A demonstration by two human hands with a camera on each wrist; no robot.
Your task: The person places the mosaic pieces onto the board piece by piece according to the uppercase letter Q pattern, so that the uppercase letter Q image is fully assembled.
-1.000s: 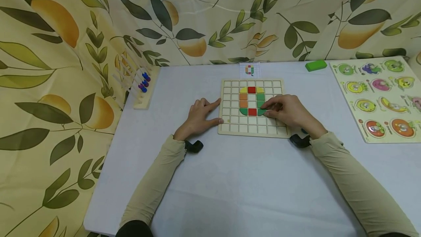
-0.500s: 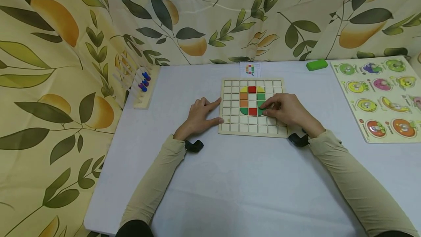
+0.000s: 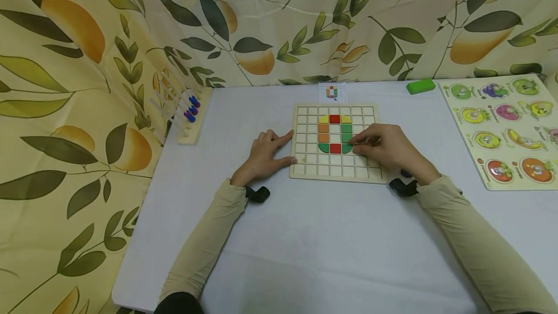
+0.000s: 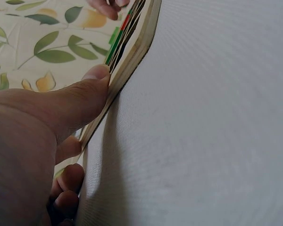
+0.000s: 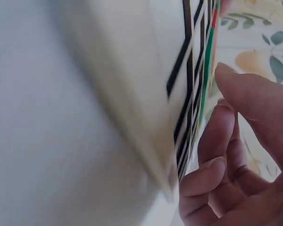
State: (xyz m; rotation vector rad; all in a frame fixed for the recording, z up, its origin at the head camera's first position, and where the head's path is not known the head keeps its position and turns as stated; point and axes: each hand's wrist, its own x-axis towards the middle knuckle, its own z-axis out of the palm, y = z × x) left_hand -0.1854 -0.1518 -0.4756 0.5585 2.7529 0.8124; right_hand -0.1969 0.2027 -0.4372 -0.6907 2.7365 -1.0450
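A square wooden grid board (image 3: 322, 172) lies on the table in the head view. Coloured tiles form a ring on it: red tiles (image 3: 334, 149), orange tiles (image 3: 323, 137), green tiles (image 3: 346, 129) and yellow corner tiles (image 3: 324, 119). My left hand (image 3: 264, 155) rests at the board's left edge, with thumb and index finger spread and touching it. The left thumb (image 4: 92, 89) lies against the edge in the left wrist view. Over the board's right side, my right hand (image 3: 385, 147) has its fingertips beside the rounded green corner tile (image 3: 347, 149). No tile shows between them in the right wrist view.
A small pattern card (image 3: 332, 93) lies behind the board. Farther right are a green block (image 3: 420, 86) and a fruit puzzle board (image 3: 505, 130). At the left stands a pegged wooden stand (image 3: 189, 132) with blue and purple beads. Patterned cloth (image 3: 261, 23) hangs behind the table.
My right hand has drawn slightly to the right, its fingertips now off most of the rounded green corner tile, which shows more fully. The left hand has stayed at the board's edge.
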